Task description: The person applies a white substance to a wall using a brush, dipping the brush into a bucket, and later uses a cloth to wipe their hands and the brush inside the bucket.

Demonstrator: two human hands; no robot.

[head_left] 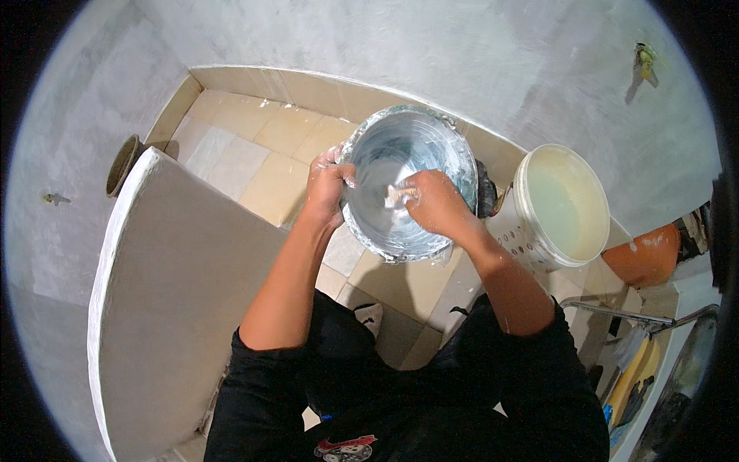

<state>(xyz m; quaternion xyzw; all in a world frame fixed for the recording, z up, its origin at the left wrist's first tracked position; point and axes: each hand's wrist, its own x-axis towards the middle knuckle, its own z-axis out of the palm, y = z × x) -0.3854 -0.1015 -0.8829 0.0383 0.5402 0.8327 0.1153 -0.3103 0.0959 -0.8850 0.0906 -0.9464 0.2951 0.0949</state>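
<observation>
A round bucket (450, 150), smeared with white paste on its rim and inner wall, is tilted so that I look into it. My left hand (329, 183) is closed on its left rim, the thumb over the edge and white residue on the fingers. My right hand (440, 202) reaches over the bucket's inside, closed around a small tool with a pale, wood-coloured handle (396, 195). The tool's lower end is blurred against the white stuff inside, so its kind cannot be made out.
To the right stands a white bucket (526, 185) of cloudy greenish liquid, with an orange tub (645, 258) beyond it. A low partition (185, 308) rises at left. Grey walls (323, 35) enclose the tiled floor (281, 181). A metal frame (616, 312) is at lower right.
</observation>
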